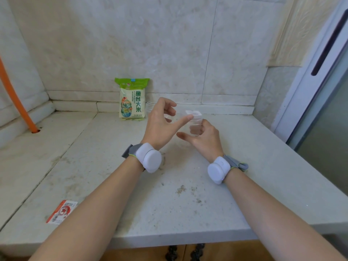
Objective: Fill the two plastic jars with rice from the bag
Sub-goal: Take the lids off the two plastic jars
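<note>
A clear plastic jar with a white lid stands a little right of the middle of the pale stone counter, towards the back. The right hand grips its lower part, fingers curled round the far side and thumb stretched out to the left. The left hand is just to the left of the jar, fingers loosely spread; its thumb reaches across to the edge of the lid and appears to touch it, while the other fingers curl in the air without holding anything. Behind the left hand a second clear jar is partly hidden, only its rim and left side showing, just right of the rice bag. The bag of rice, green at the top with a clear window and green characters, stands upright against the tiled back wall, well behind the hands. Both wrists carry white round devices on grey straps. At the left an orange pipe runs down the wall into a hole in the counter. Near the front left edge lies a small red and white packet. Dark specks and crumbs are scattered on the counter between the forearms.
</note>
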A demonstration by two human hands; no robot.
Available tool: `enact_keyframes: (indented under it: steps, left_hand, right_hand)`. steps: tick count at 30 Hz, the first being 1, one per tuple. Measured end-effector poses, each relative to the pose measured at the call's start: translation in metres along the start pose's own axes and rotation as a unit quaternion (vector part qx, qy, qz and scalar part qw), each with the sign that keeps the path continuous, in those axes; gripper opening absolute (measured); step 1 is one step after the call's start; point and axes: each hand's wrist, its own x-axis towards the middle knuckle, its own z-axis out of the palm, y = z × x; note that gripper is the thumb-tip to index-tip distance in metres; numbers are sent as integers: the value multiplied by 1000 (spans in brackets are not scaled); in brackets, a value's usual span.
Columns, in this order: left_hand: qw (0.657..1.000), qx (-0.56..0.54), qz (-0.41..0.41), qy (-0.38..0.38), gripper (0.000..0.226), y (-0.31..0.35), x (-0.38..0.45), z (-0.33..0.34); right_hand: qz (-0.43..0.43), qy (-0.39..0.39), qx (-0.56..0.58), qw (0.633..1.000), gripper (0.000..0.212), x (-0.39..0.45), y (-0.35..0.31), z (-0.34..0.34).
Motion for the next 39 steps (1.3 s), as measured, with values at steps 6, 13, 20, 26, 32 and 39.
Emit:
enact_keyframes:
  steps: [6,13,20,26,32,39]
  left_hand:
    - [998,10,22,-55,50,-6,0,4]
    - [997,-23,25,-63,51,-5,2,-2]
    - [997,-15,12,-73,52,-8,1,0]
    - [997,-20,15,-77,48,-9,3,-3]
    - [997,-5,19,-77,50,-6,0,1]
    - [999,-29,28,-24,42,-1,2,-2]
  right_hand:
    - [-34,-66,13,997,59,-9,-5,7]
    - [-14,-36,16,999,65,-2,-2,4]
    - [-36,-70,10,997,59,-7,-6,9]
    - [-11,-28,17,999,66,-1,-4,2]
    - [-39,-56,1,998,64,-5,-6,4]
    - [-10,-40,-20,999,70,0,1,-2]
